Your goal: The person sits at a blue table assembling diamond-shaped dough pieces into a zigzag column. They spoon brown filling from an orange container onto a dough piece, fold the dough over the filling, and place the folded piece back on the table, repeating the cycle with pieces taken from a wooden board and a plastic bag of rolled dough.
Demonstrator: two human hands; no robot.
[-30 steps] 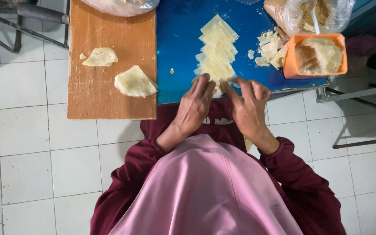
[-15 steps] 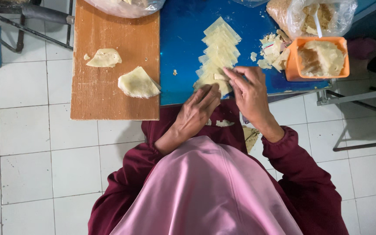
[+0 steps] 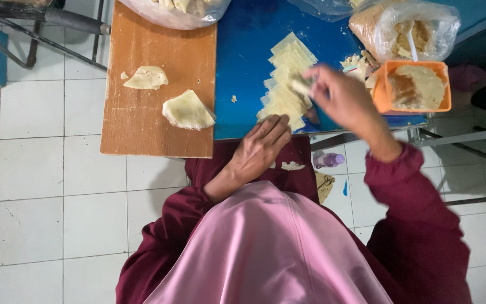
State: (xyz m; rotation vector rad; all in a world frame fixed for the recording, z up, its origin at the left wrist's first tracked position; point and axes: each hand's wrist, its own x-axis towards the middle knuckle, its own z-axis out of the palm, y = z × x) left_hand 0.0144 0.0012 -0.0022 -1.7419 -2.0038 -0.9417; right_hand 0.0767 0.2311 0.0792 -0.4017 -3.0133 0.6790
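Note:
A row of pale yellow square dough sheets (image 3: pixel 286 79) lies overlapped on the blue table (image 3: pixel 243 67). My left hand (image 3: pixel 260 147) rests at the table's near edge, fingertips touching the nearest sheets, holding nothing. My right hand (image 3: pixel 341 98) is raised over the row's right side, blurred, pinching a small pale piece of dough between its fingertips. An orange tub (image 3: pixel 414 85) of pale filling stands just right of that hand.
A wooden board (image 3: pixel 158 45) on the left carries two folded dough pieces (image 3: pixel 188 111), (image 3: pixel 146 77). Plastic bags (image 3: pixel 406 31) of food sit at the table's far side. A small purple-capped bottle (image 3: pixel 328 160) lies on the tiled floor.
My right hand has lifted from the near end of the sheets and swung right toward the orange tub with a bit of dough. My left hand stayed at the table edge.

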